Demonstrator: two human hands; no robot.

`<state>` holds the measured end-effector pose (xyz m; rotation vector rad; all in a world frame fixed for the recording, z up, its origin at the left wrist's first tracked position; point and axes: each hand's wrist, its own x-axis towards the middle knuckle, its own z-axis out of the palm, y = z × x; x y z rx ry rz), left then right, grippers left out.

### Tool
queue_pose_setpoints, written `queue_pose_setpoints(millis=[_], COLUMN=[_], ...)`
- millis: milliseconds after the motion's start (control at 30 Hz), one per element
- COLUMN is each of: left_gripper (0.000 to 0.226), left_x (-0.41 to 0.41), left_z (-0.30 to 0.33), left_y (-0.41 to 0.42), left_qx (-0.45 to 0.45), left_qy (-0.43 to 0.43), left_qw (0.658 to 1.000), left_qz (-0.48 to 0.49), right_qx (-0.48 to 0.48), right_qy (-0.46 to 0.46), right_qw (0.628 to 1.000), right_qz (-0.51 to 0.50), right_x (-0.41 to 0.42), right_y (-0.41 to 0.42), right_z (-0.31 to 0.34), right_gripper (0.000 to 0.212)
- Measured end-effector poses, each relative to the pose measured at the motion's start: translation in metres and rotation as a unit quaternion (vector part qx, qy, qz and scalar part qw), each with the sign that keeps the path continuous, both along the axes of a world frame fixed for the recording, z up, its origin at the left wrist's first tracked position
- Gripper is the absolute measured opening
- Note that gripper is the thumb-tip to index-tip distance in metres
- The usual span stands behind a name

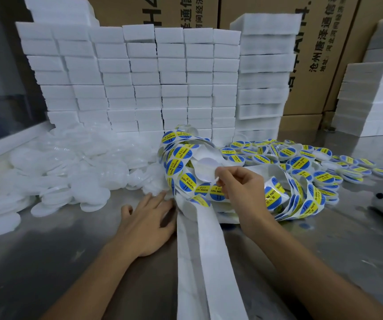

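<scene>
A round sticker [205,168] is pinched edgewise by the right hand [243,190], apparently sparing its adhesive, while the label strip [187,181] is seemingly steadied by the flat, straight-fingered left hand [146,225] at its seven o'clock.

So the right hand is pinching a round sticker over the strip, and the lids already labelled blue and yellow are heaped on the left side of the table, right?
Not quite: the labelled lids are heaped on the right side of the table; the left heap is plain white lids. The right hand does pinch a round sticker over the strip, as the head view shows.
</scene>
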<state>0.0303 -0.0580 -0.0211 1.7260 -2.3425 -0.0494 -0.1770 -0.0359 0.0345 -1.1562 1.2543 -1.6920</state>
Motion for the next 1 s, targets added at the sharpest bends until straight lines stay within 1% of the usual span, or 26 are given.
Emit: queue_pose_setpoints(millis=[67,133,233,300,367,467,600,667,700,733,800,867,933,1000], left_gripper=[0.056,0.049,0.037,0.027,0.015,0.004,0.002,0.005,0.006,0.008,0.014,0.017,0.022,0.027], left_x=[-0.002,-0.005,-0.011,-0.011,-0.008,-0.006,-0.006,-0.004,-0.003,-0.003,-0.003,-0.008,-0.016,-0.023], left_z=[0.002,0.005,0.006,0.005,0.004,0.003,0.001,0.003,0.005,0.007,0.015,0.025,0.035,0.045], left_y=[-0.004,-0.009,-0.015,-0.015,-0.013,-0.012,-0.007,-0.005,-0.005,-0.004,-0.002,0.002,0.006,0.012], left_qx=[-0.003,-0.021,-0.101,-0.141,-0.163,-0.176,-0.188,-0.204,-0.214,-0.225,-0.225,-0.171,-0.113,-0.060], left_qy=[-0.014,-0.016,-0.018,0.012,0.044,0.054,0.093,0.143,0.182,0.231,0.361,0.487,0.591,0.682], left_qw=[1.000,1.000,0.995,0.990,0.985,0.981,0.976,0.966,0.957,0.943,0.901,0.851,0.792,0.723], left_qz=[0.002,0.000,-0.008,0.004,0.033,0.064,0.062,0.074,0.076,0.077,0.083,0.100,0.105,0.094], right_qx=[-0.002,-0.006,-0.022,-0.036,-0.053,-0.084,-0.097,-0.096,-0.098,-0.100,-0.110,-0.123,-0.132,-0.143], right_qy=[0.011,0.019,0.025,0.026,0.032,0.047,0.079,0.084,0.084,0.085,0.103,0.119,0.123,0.128], right_qw=[1.000,1.000,0.999,0.999,0.998,0.995,0.992,0.991,0.991,0.991,0.987,0.984,0.982,0.979], right_qz=[0.000,0.000,-0.001,0.001,0.002,0.008,0.016,0.028,0.034,0.040,0.051,0.059,0.061,0.070], right_x=[0.001,0.002,0.001,0.000,0.000,0.004,0.009,0.010,0.010,0.011,0.013,0.016,0.019,0.022], right_y=[0.000,0.001,0.002,0.002,0.002,0.004,0.007,0.008,0.009,0.011,0.013,0.014,0.015,0.016], right_z=[0.000,-0.001,-0.002,-0.001,-0.001,-0.002,-0.001,-0.001,-0.001,-0.001,-0.001,-0.003,-0.004,-0.005], right_gripper=[0.012,0.012,0.012,0.012,0.011,0.008,0.017,0.020,0.021,0.021,0.020,0.022,0.023,0.027])
